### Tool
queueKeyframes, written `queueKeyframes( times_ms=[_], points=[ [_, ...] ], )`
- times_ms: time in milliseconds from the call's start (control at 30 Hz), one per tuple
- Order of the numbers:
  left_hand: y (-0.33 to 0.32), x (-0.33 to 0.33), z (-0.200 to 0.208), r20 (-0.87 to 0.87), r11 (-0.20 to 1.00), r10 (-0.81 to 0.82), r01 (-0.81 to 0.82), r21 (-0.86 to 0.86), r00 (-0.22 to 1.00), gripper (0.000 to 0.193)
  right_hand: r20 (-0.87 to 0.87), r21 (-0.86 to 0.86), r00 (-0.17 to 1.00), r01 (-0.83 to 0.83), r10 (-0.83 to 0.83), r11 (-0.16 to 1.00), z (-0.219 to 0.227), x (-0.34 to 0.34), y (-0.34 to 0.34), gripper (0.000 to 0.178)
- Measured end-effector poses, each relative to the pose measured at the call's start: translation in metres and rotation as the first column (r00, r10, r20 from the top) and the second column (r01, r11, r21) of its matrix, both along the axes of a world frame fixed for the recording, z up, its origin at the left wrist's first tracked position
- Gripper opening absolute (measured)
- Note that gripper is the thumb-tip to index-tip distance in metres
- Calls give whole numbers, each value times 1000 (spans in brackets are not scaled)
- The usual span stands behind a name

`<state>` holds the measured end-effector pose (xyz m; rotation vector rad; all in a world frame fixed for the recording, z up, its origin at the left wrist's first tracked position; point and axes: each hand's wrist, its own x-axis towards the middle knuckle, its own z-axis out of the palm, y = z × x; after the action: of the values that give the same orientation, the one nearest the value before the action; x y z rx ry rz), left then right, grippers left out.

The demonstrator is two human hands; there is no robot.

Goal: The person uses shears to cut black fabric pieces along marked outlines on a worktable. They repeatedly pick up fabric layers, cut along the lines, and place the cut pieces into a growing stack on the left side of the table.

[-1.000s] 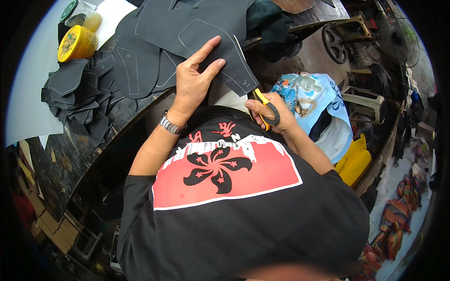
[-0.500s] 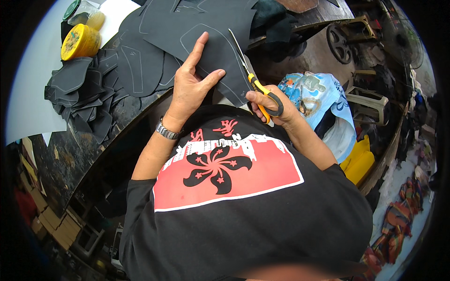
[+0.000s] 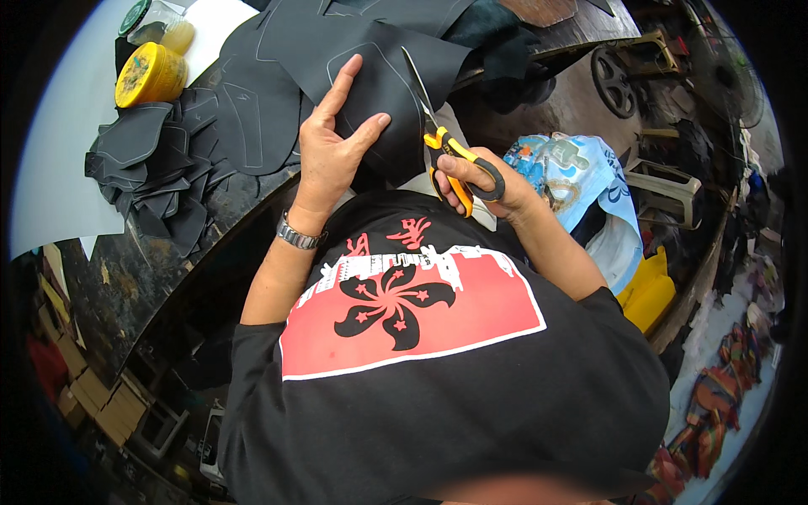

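A large dark grey sheet (image 3: 383,93) with pale outlines drawn on it hangs over the table's edge toward me. My left hand (image 3: 332,156), with a metal watch on its wrist, has the index finger and thumb stretched over the sheet. Its other fingers are hidden, seemingly beneath, so the sheet lies in its grip. My right hand (image 3: 480,181) is closed around the yellow-and-black handles of the scissors (image 3: 442,139). One blade lies over the sheet along a pale line; the other blade is hidden. The handles are spread apart.
Cut dark pieces (image 3: 151,172) are piled on the worn black table (image 3: 114,282) at left. Behind them stand a yellow tub (image 3: 151,76) and a clear jar (image 3: 156,25). To my right are a blue patterned cloth (image 3: 572,177), a yellow object (image 3: 648,290) and a plastic stool (image 3: 665,189).
The scissors' handles have spread apart, and the scissors have shifted slightly left and up the line. The sheet's lower corner has moved out of sight, and its right edge reaches farther out.
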<state>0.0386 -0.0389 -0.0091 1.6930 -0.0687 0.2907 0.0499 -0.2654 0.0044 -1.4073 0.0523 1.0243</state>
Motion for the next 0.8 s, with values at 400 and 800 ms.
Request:
queueKeyframes(
  times_ms=[400, 800],
  points=[
    [14, 0, -4, -26, 1000, 1, -1, -3, 1000, 75, 24, -133, 997, -64, 67, 989, -3, -5, 1, 45],
    [20, -7, 5, -56, 993, -53, 46, -109, 997, 76, -11, 76, 999, 52, -51, 996, 0, 6, 27, 46]
  ],
)
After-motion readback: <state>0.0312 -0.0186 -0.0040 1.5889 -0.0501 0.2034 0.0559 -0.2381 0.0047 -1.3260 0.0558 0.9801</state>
